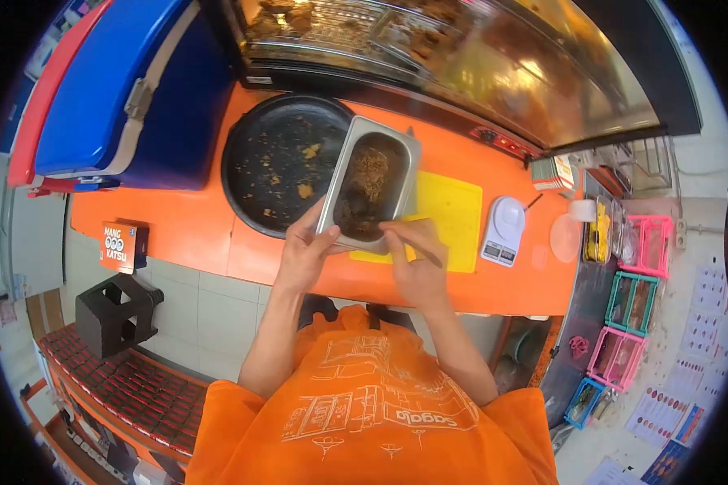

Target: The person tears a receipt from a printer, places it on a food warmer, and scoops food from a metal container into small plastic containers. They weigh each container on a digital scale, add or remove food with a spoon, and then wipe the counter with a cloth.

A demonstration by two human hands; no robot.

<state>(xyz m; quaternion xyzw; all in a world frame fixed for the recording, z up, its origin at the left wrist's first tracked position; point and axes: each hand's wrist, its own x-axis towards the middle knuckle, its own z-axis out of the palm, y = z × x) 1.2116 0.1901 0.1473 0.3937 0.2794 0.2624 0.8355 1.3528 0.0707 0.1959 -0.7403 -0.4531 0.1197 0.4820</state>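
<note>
My left hand (306, 249) is closed on the near left rim of a deep steel food pan (414, 153), thumb over the edge. The pan is tilted above the orange counter and overlaps a yellow cutting board (459, 218). Inside lies a brown, grainy mass (370, 174), darker toward the near end. In my right hand (421, 275) is a brown wooden-handled utensil (416, 241), gripped at the pan's near right corner; its far end is lost in the dark contents. Left of the pan sits a round black tray (251, 145) with scattered crumbs.
A heated glass display case (461, 73) with fried food runs along the back. Blue cooler box (105, 97) at left, white kitchen scale (505, 230) and plastic baskets (631, 303) at right. A printed box (124, 245) sits by the left counter edge, a black stool (117, 311) below.
</note>
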